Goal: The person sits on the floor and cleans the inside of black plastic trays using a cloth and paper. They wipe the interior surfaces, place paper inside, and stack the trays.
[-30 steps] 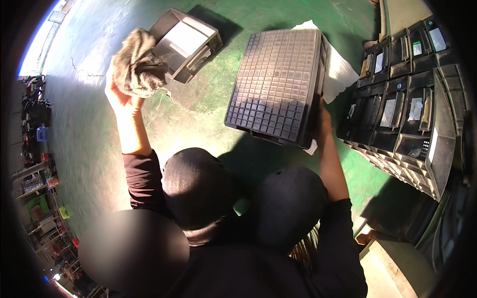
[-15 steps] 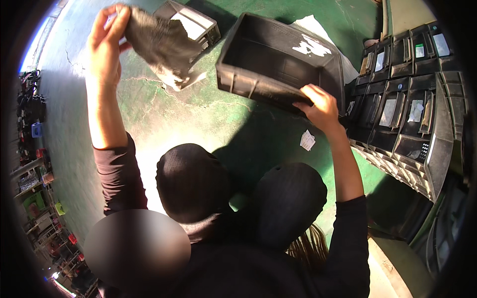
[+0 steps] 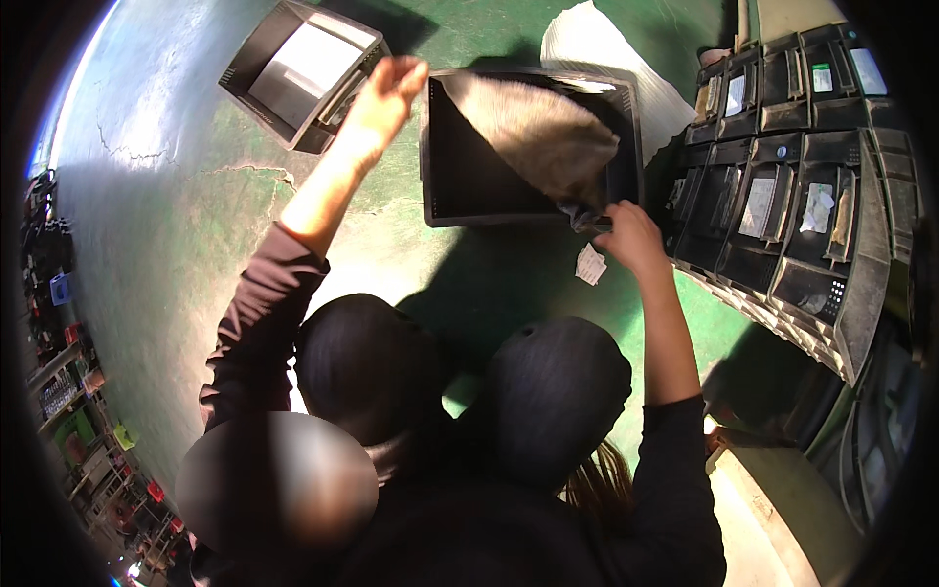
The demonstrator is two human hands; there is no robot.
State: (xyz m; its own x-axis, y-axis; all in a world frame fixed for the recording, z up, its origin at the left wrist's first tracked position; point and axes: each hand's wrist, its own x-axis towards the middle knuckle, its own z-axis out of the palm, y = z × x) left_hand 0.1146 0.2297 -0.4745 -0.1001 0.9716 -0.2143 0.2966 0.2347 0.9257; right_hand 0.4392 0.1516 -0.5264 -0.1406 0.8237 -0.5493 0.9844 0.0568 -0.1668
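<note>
My left hand (image 3: 389, 93) is raised by the left rim of a black plastic bin (image 3: 425, 176), its fingers bent together. From beside those fingertips a worn grey-brown cloth (image 3: 538, 127) spreads diagonally across the bin's opening. Its narrow end is at the left hand, though the exact grip is hard to make out. My right hand (image 3: 631, 235) is closed at the near right corner of the bin's rim. The cloth's dark lower end hangs right beside the right fingertips; whether they touch it I cannot tell.
A smaller dark bin (image 3: 284, 68) with a white sheet inside stands at the far left. White sheeting (image 3: 606, 49) lies behind the black bin, and a paper scrap (image 3: 590, 264) on the green floor. Stacked black bins (image 3: 773, 205) line the right. Two dark-capped heads (image 3: 367, 367) show below.
My left hand has swung right and down, bringing the cloth from the left over the black bin. The bin has levelled and shifted slightly, with my right hand still at its rim.
</note>
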